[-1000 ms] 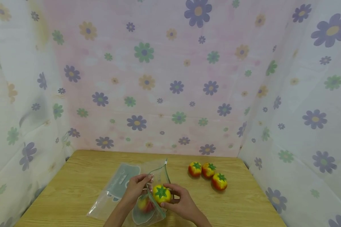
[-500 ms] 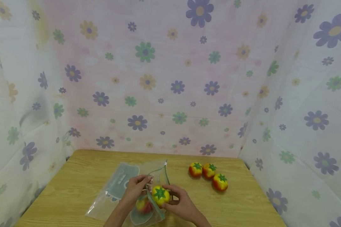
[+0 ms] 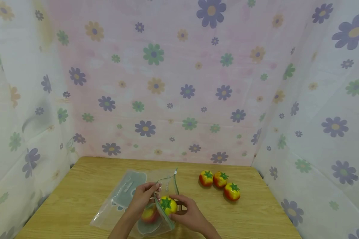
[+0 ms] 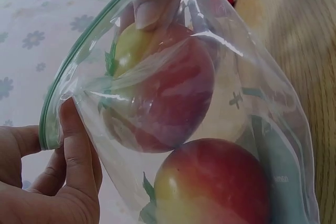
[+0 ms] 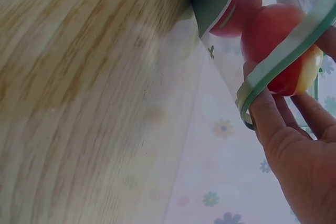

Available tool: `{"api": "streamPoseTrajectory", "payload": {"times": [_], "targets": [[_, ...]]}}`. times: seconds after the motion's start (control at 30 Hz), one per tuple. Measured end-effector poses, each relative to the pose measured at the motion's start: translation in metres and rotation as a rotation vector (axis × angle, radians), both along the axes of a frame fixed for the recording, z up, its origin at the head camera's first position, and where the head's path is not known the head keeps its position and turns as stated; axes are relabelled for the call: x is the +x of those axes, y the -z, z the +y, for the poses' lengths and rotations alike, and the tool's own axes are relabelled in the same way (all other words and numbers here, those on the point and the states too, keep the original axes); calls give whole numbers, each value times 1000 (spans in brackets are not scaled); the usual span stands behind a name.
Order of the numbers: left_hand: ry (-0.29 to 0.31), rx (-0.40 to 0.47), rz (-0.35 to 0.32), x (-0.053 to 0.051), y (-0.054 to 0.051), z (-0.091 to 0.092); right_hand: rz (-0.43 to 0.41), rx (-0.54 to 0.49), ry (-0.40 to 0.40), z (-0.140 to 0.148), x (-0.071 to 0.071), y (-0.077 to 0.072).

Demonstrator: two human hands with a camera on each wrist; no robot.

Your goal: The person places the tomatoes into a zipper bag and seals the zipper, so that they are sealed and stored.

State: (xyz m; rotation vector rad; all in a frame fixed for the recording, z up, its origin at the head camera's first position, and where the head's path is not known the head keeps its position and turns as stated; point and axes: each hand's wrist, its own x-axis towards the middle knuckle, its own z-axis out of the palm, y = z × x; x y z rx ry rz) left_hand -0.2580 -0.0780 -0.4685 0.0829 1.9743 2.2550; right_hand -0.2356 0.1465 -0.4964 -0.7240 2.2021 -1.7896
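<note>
Pinching the clear bag is the left hand; right hand grips fruit.

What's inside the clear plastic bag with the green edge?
One round red-and-yellow fruit in the bag; another at its opening, held by the right hand, whose fingers hide part.

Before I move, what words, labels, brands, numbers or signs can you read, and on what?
Open bag: small pale lettering, too blurred to read.
Open bag: a cross-like mark, perhaps "+".
Flat bag: pale print, too small to read.
No word, brand or number is readable.
</note>
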Motion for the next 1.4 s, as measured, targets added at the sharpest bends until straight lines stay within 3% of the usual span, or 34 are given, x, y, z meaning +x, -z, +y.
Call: {"api": "streamPoseTrajectory", "payload": {"times": [0.23, 0.47, 1.07, 1.4], "targets": [[4, 8, 17, -2, -4, 0, 2, 31, 35, -3, -3, -3], [5, 25, 20, -4, -3, 0, -28, 34, 14, -4, -2, -5], [-52, 25, -4, -2, -3, 3, 30, 68, 46, -15, -4, 1], [-76, 23, -26, -1, -3, 7, 54, 104, 14, -21, 2, -1]]}}
